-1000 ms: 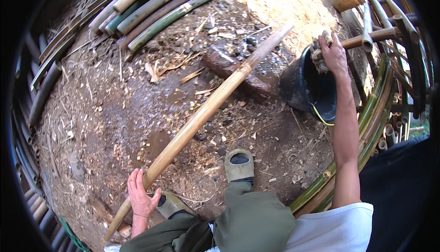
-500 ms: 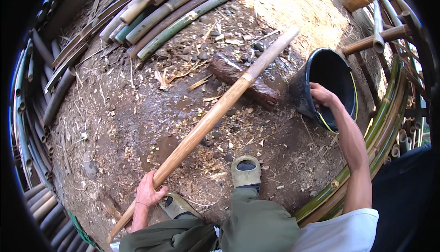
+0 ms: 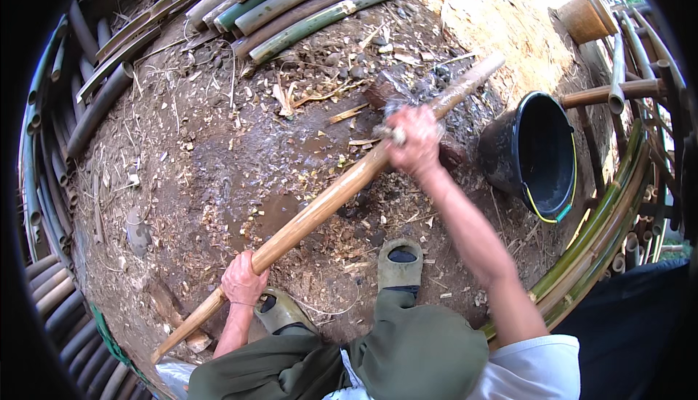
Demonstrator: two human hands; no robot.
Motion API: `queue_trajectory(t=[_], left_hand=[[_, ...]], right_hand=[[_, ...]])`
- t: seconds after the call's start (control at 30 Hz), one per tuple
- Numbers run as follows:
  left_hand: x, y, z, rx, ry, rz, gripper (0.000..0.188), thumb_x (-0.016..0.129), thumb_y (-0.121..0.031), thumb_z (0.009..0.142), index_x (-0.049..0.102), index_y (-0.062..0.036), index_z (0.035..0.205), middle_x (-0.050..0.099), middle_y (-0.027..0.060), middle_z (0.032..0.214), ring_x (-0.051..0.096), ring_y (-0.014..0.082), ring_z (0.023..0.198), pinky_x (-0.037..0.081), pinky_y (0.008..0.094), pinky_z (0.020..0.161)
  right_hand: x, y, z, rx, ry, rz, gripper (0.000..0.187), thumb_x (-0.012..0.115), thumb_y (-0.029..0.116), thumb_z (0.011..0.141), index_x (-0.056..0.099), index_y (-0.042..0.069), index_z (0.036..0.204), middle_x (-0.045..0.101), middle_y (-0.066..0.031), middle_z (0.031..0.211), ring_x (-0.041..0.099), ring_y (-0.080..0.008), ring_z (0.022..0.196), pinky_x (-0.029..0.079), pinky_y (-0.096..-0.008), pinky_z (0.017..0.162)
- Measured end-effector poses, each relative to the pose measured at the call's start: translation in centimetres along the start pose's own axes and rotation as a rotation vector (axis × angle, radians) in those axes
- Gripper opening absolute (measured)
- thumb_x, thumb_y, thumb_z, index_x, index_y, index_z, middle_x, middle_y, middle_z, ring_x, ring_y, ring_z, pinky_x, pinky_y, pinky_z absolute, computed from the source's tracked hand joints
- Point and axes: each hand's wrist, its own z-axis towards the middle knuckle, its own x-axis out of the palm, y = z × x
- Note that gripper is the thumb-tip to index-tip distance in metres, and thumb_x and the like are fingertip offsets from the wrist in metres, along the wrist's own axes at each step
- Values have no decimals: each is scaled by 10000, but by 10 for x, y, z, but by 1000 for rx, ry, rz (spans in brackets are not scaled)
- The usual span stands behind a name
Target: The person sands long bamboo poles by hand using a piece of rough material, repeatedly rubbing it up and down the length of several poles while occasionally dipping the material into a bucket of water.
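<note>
A long pale wooden pole [image 3: 320,211] lies slanted before me, its far part across a dark wet block of wood [image 3: 452,154] on the ground. My left hand [image 3: 243,278] is closed around its near part. Farther along, my right hand [image 3: 416,138] is closed over the top of the pole, blurred by motion. A small pale wad [image 3: 392,134] pokes out from under its fingers, its kind unclear. Water splashes around this hand. To its right stands a black bucket [image 3: 502,142] with a yellow-green handle, tilted so its mouth faces me.
Bamboo poles [image 3: 349,11] are stacked at the far side, with more bamboo [image 3: 47,145] along the left. Green bamboo lengths [image 3: 603,218] curve along the right near a bamboo frame [image 3: 618,93]. A tan container [image 3: 584,20] stands far right. Wood chips litter the muddy ground [image 3: 182,182].
My right hand has come out of the bucket and moved left onto the pole, where water now splashes. My left hand keeps its hold. The whole view has shifted slightly.
</note>
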Motion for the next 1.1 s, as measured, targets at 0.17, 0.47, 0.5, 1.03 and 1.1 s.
queue_trajectory(t=[0.17, 0.47, 0.5, 1.03, 1.1], left_hand=[[-5, 6, -3, 1, 53, -15, 449, 862, -231, 668, 633, -129, 1040, 659, 85, 890, 676, 299, 825, 554, 428, 724], [-16, 35, 63, -360, 1150, -870, 498, 899, -326, 595, 705, -62, 970, 731, 129, 803, 684, 368, 736, 566, 432, 750], [-16, 43, 66, -360, 1191, -904, 524, 918, -319, 594, 699, -51, 987, 723, 123, 835, 686, 350, 768, 563, 410, 768], [-24, -43, 53, -42, 379, -151, 464, 832, -276, 727, 645, -59, 1093, 696, 98, 881, 695, 282, 775, 565, 409, 711], [-31, -2, 72, -169, 799, -483, 377, 857, -186, 712, 673, -38, 1006, 722, 85, 840, 707, 220, 742, 575, 369, 691]], right_hand=[[12, 221, -65, -186, 145, 477, 280, 729, 262, 780, 735, 125, 1024, 727, -116, 1091, 680, -299, 1099, 432, -562, 1099], [-20, -76, 29, -110, -244, -235, 257, 574, 318, 977, 680, 119, 853, 678, -139, 865, 655, -255, 790, 500, -474, 935], [-5, -60, 21, -38, -215, -135, 231, 590, 299, 960, 673, 125, 834, 673, -140, 850, 658, -260, 785, 512, -476, 899], [-12, -76, 8, 38, -138, -123, 262, 516, 258, 1013, 727, 108, 971, 704, -117, 940, 626, -351, 1086, 352, -525, 1091], [4, -9, 12, 79, 77, -68, 142, 651, 234, 938, 697, 114, 878, 681, -131, 955, 640, -286, 987, 462, -471, 970]])
